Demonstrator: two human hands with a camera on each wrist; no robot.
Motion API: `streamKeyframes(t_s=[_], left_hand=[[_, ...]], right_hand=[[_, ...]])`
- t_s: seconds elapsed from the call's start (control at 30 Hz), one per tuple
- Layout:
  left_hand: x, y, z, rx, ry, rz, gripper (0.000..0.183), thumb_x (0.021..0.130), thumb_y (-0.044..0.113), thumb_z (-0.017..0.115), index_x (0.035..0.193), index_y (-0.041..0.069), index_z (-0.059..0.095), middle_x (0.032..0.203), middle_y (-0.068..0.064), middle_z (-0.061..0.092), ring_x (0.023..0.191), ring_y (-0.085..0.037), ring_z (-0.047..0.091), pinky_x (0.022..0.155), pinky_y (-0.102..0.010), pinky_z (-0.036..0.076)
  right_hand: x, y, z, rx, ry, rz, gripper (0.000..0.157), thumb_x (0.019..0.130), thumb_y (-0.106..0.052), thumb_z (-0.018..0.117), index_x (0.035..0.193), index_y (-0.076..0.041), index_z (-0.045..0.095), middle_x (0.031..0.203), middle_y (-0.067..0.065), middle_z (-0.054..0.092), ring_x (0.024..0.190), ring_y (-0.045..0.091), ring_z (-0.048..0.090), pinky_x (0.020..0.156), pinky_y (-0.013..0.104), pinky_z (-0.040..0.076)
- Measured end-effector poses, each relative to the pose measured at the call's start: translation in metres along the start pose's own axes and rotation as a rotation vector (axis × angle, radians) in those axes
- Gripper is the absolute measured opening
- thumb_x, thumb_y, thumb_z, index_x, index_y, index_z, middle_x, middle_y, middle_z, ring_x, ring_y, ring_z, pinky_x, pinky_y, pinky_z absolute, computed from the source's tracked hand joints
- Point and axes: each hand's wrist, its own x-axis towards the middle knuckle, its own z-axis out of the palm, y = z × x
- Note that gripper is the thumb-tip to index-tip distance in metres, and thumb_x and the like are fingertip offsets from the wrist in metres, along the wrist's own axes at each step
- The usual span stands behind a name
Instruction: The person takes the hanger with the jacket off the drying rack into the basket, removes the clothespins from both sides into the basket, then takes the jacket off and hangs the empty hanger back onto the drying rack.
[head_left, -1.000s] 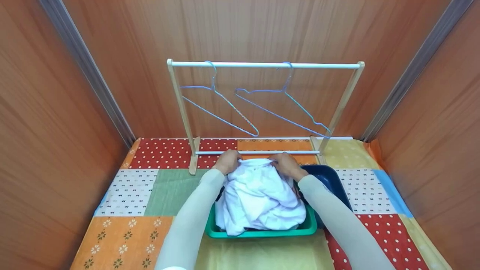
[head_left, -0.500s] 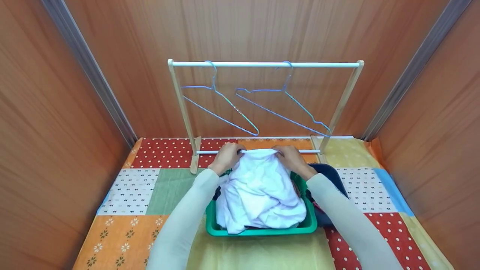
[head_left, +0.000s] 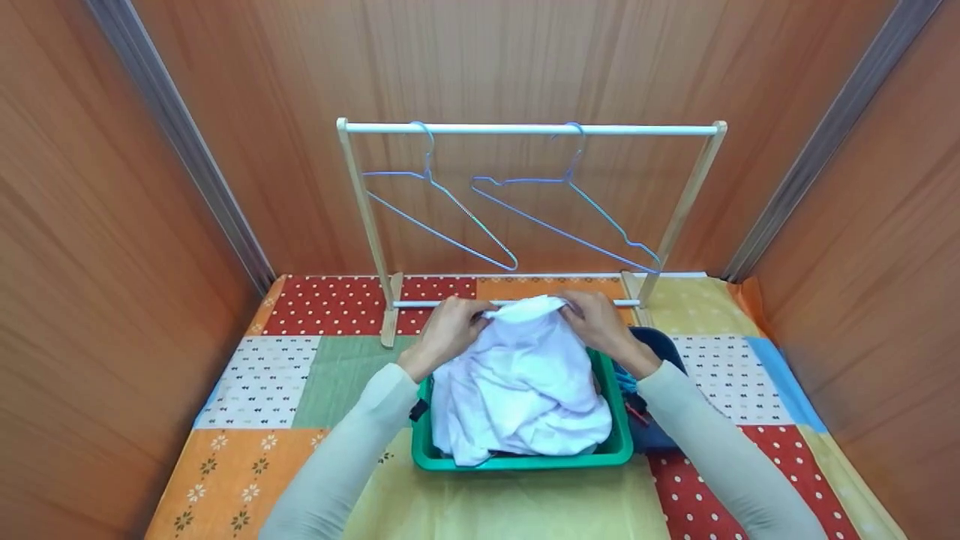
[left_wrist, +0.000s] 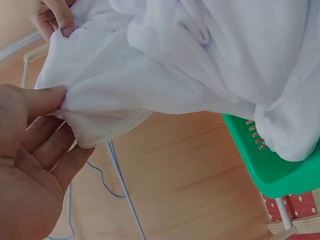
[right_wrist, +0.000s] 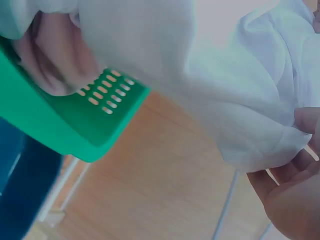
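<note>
A crumpled white cloth garment (head_left: 525,382) fills much of a green plastic basket (head_left: 525,465), its far edge raised toward the rack. My left hand (head_left: 454,326) pinches that edge on the left; in the left wrist view the thumb of the left hand (left_wrist: 45,135) presses the fabric (left_wrist: 125,75) against the fingers. On the right, my right hand (head_left: 598,322) pinches the same edge, and the right wrist view has thumb and fingers of the right hand (right_wrist: 295,185) on the white cloth (right_wrist: 235,115). A pinkish cloth (right_wrist: 60,55) lies under it in the basket.
Behind the basket stands a wooden rack with a white rail (head_left: 495,129), carrying a left hanger (head_left: 465,210) and a right hanger (head_left: 592,202). A dark blue bin (head_left: 660,435) holding small items sits at right. Wood-patterned panels (head_left: 525,67) enclose the patchwork tablecloth (head_left: 360,375).
Both hands have raised the far edge of the white garment a little and spread their wrists outward. The top edge now folds over. Basket and hangers stay in place.
</note>
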Motion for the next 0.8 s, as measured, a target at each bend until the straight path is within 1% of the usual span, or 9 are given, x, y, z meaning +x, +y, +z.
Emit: streamKeyframes(t_s=[0.17, 0.23, 0.3, 0.4, 0.47, 0.57, 0.67, 0.73, 0.8], left_hand=[[-0.021, 0.005, 0.001, 0.021, -0.011, 0.071, 0.022, 0.094, 0.018, 0.067, 0.114, 0.015, 0.074, 0.111, -0.004, 0.075, 0.103, -0.021, 0.071, 0.090, -0.038, 0.057], [-0.030, 0.005, 0.003, 0.038, -0.031, 0.084, 0.022, 0.092, 0.019, 0.069, 0.114, 0.017, 0.075, 0.109, -0.002, 0.076, 0.101, -0.018, 0.072, 0.088, -0.036, 0.058], [-0.038, 0.004, 0.004, 0.060, -0.059, 0.108, 0.025, 0.091, 0.019, 0.070, 0.117, 0.018, 0.073, 0.112, -0.001, 0.075, 0.102, -0.017, 0.071, 0.088, -0.035, 0.057], [-0.050, 0.003, 0.008, 0.114, -0.105, 0.150, 0.034, 0.090, 0.021, 0.072, 0.123, 0.020, 0.070, 0.121, 0.000, 0.072, 0.111, -0.018, 0.069, 0.092, -0.036, 0.056], [-0.057, 0.003, 0.011, 0.156, -0.133, 0.187, 0.039, 0.090, 0.024, 0.072, 0.129, 0.020, 0.066, 0.128, -0.001, 0.068, 0.117, -0.020, 0.066, 0.094, -0.038, 0.054], [-0.067, 0.003, 0.016, 0.203, -0.182, 0.200, 0.048, 0.091, 0.034, 0.069, 0.137, 0.024, 0.059, 0.138, 0.002, 0.061, 0.127, -0.021, 0.059, 0.102, -0.041, 0.049], [-0.076, 0.002, 0.023, 0.239, -0.251, 0.191, 0.057, 0.092, 0.044, 0.065, 0.146, 0.031, 0.047, 0.148, 0.004, 0.052, 0.136, -0.023, 0.050, 0.109, -0.046, 0.043], [-0.083, 0.000, 0.028, 0.256, -0.307, 0.181, 0.062, 0.093, 0.048, 0.063, 0.149, 0.035, 0.041, 0.154, 0.005, 0.044, 0.142, -0.025, 0.043, 0.112, -0.049, 0.038], [-0.088, -0.002, 0.032, 0.274, -0.354, 0.181, 0.064, 0.092, 0.051, 0.062, 0.150, 0.037, 0.038, 0.157, 0.005, 0.038, 0.145, -0.026, 0.038, 0.114, -0.050, 0.036]], right_hand=[[-0.016, -0.008, 0.002, -0.026, 0.006, -0.064, 0.024, 0.097, -0.010, 0.060, 0.119, -0.010, 0.070, 0.118, 0.008, 0.072, 0.108, 0.024, 0.069, 0.092, 0.043, 0.055], [-0.023, -0.010, 0.006, -0.054, -0.009, -0.089, 0.026, 0.097, -0.011, 0.061, 0.122, -0.011, 0.069, 0.119, 0.006, 0.072, 0.109, 0.023, 0.069, 0.092, 0.042, 0.055], [-0.030, -0.012, 0.011, -0.094, -0.036, -0.132, 0.029, 0.097, -0.013, 0.060, 0.126, -0.014, 0.066, 0.121, 0.005, 0.071, 0.109, 0.022, 0.069, 0.092, 0.041, 0.056], [-0.041, -0.014, 0.019, -0.166, -0.118, -0.176, 0.039, 0.100, -0.020, 0.058, 0.139, -0.020, 0.057, 0.128, 0.006, 0.068, 0.113, 0.023, 0.067, 0.093, 0.041, 0.055], [-0.048, -0.016, 0.023, -0.209, -0.198, -0.187, 0.046, 0.101, -0.029, 0.055, 0.146, -0.025, 0.047, 0.136, 0.008, 0.062, 0.120, 0.026, 0.063, 0.097, 0.044, 0.053], [-0.058, -0.019, 0.029, -0.252, -0.331, -0.143, 0.056, 0.101, -0.047, 0.048, 0.153, -0.033, 0.034, 0.149, 0.011, 0.048, 0.133, 0.031, 0.052, 0.106, 0.051, 0.045], [-0.065, -0.021, 0.032, -0.265, -0.437, -0.096, 0.065, 0.097, -0.061, 0.044, 0.155, -0.037, 0.028, 0.158, 0.011, 0.035, 0.141, 0.035, 0.041, 0.111, 0.057, 0.037], [-0.068, -0.023, 0.033, -0.278, -0.493, -0.072, 0.070, 0.094, -0.067, 0.043, 0.155, -0.039, 0.024, 0.161, 0.008, 0.030, 0.144, 0.035, 0.036, 0.112, 0.059, 0.035], [-0.071, -0.024, 0.034, -0.288, -0.534, -0.067, 0.074, 0.091, -0.069, 0.045, 0.155, -0.040, 0.022, 0.163, 0.006, 0.028, 0.146, 0.035, 0.034, 0.111, 0.060, 0.035]])
